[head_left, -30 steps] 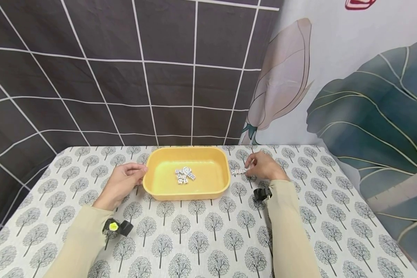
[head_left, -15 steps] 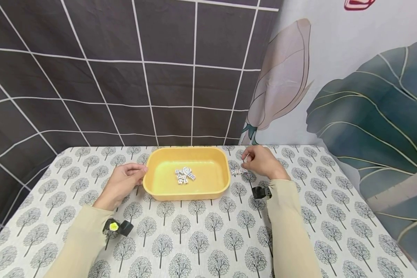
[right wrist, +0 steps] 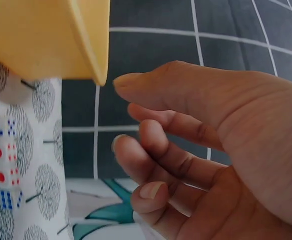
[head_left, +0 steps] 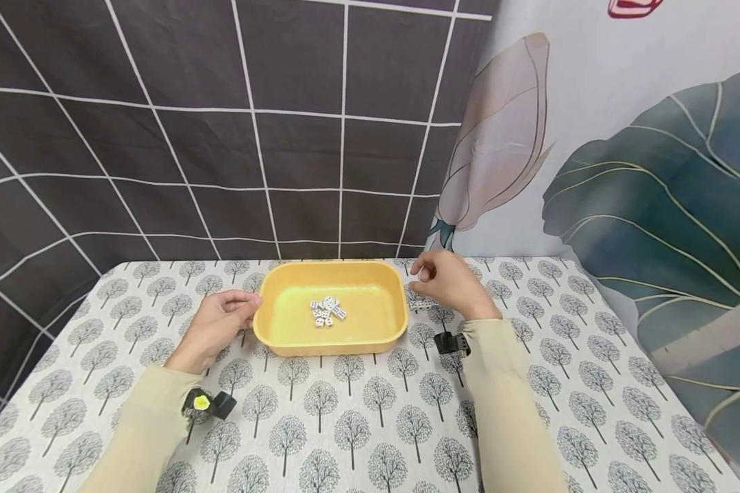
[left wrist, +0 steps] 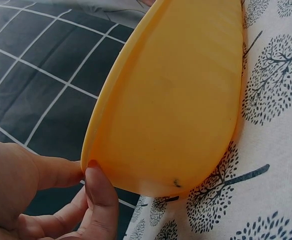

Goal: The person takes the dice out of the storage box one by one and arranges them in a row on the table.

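Observation:
A yellow plastic tub stands on the tablecloth, with several white dice lying near the middle of its floor. My left hand pinches the tub's left rim; the left wrist view shows thumb and fingers on either side of that edge. My right hand is raised just off the tub's right end, fingers curled and thumb near the index finger. A row of dice with red and blue pips lies on the cloth below it. Whether a die sits between the right fingertips I cannot tell.
The table wears a white cloth printed with dark trees. Behind it hangs a dark curtain with white grid lines, and at the right a pale curtain with large leaves and a flower bud.
My right hand has lifted from the right end of the dice row and moved left toward the tub. The left hand, the tub and the dice in it have stayed put.

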Demonstrator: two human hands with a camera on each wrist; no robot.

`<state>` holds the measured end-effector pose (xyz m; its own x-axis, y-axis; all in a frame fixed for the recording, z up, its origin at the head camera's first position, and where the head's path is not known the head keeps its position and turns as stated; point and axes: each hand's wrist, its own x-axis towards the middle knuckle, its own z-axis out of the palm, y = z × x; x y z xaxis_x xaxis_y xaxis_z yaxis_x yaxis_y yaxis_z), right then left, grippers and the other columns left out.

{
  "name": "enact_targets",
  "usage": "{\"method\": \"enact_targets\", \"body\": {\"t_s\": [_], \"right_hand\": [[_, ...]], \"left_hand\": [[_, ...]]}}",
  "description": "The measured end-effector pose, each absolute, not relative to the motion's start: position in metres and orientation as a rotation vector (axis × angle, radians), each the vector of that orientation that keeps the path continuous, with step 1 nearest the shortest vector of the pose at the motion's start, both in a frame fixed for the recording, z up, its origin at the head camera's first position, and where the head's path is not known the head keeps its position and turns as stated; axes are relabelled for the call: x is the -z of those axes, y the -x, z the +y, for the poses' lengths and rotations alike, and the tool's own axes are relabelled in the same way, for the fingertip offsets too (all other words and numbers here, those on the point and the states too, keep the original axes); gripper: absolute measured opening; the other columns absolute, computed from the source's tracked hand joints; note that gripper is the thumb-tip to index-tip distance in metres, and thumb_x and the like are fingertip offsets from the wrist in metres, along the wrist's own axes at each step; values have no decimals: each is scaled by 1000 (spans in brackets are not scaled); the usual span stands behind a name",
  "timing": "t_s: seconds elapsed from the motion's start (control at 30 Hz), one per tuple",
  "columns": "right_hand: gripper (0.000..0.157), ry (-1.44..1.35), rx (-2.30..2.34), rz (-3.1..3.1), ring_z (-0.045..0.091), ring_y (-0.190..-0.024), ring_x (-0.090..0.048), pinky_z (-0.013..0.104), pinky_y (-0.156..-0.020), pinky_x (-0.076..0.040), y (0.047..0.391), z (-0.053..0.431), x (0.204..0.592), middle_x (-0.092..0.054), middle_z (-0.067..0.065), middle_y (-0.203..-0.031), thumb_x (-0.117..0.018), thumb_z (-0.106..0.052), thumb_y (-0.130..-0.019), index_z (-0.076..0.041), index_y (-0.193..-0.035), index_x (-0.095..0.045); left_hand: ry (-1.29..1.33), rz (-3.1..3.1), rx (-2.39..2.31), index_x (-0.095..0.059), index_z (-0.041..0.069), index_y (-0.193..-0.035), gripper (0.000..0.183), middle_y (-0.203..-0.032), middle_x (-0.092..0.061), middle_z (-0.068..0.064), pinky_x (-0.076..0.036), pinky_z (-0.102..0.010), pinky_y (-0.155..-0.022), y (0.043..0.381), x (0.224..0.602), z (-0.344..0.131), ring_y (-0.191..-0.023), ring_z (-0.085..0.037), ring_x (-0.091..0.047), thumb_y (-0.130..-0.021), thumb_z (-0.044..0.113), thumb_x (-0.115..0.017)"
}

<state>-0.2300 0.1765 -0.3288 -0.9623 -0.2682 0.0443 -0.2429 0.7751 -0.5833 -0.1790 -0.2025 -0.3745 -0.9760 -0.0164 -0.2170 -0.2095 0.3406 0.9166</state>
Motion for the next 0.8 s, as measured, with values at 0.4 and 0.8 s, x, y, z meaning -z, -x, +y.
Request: {"method": "enact_targets", "body": {"t_s": [0.4,0.8], "right_hand": [[19,517,997,2914,14,-68,-52,21,-58,-44,227,146,330,-58,2,-75,-79,-7,-85,-1,-100,-71],[19,538,983,2895,13,-69,-53,23,-62,-46,226,125,335,-59,2,-77,-81,-10,-84,-3,-99,-71]], "left_hand": [[211,2419,-1706,-54,-7,-133,39,-101,-71,-2,-59,-18,-76,180,377,-203,-82,-5,-65,-104,19,-59],[201,2432,-1703,-55,-8,-131,39,-97,-70,0,-59,-19,-77,179,376,-202,-81,-6,-65,-103,19,-60]]}}
